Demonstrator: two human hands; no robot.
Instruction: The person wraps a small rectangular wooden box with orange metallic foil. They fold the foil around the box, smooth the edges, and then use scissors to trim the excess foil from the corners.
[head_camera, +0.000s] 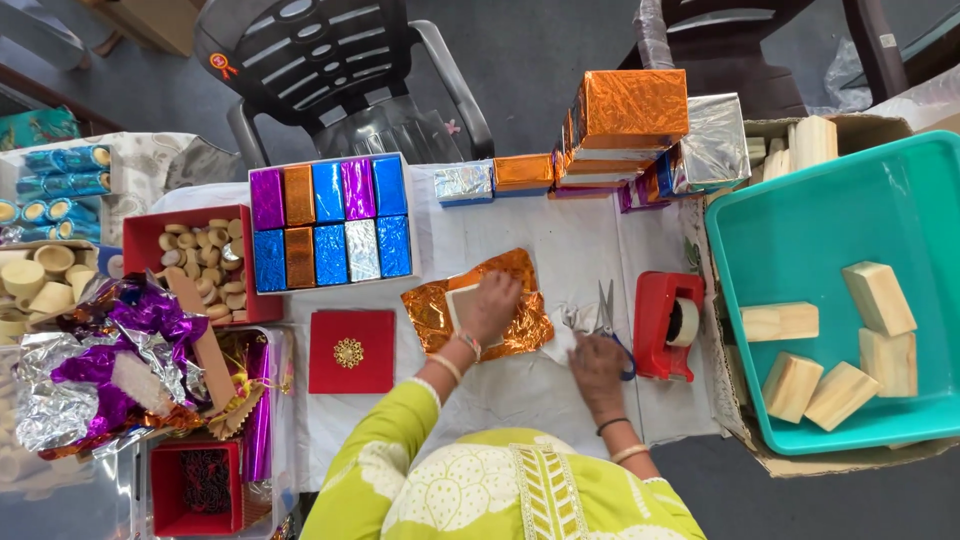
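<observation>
White cloth covers the worktop (560, 250), which sits over a dark grey floor with two plastic chairs beyond its far edge. Nearest the camera, bare cloth runs between the person's green sleeves and the work, the only open room on the surface. The left hand (488, 308) presses flat on a pale block (462, 300) lying on orange foil (470, 310) at the middle of the worktop. The right hand (597, 368) lies over the blue handles of the scissors (606, 318), just beside the foil; whether its fingers close on them cannot be told. A red tape dispenser (668, 325) stands just right of the scissors, close to the worktop's right edge, where a teal tray (800, 230) of wooden blocks butts up. Left of the foil lies a red square lid (351, 351), then crumpled purple and silver foil by the left edge. Farther off, a box of wrapped blocks (330, 222) and stacked orange and silver boxes (630, 125) line the far edge.
</observation>
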